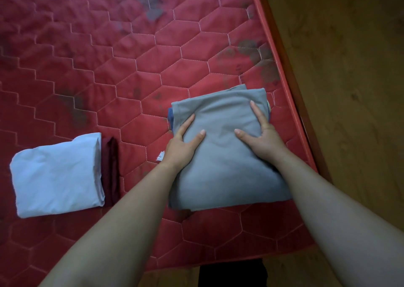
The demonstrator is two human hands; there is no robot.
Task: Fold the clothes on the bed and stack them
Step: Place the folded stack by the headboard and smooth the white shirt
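Observation:
A folded grey garment point(220, 116) lies on top of a stack near the right edge of the red quilted mattress point(109, 68). A blue garment point(171, 118) peeks out under its left side. My left hand point(182, 143) grips the grey garment's left edge, thumb on top and fingers along the side. My right hand point(261, 135) grips its right edge the same way, thumb on top. To the left lies a folded white garment point(56, 175) on a folded dark maroon one point(110, 168).
The mattress's right edge point(282, 72) runs diagonally, with a wooden bed frame and brown floor point(349, 89) beyond it. A small white tag point(161, 155) lies beside my left wrist. Dark stains mark the mattress.

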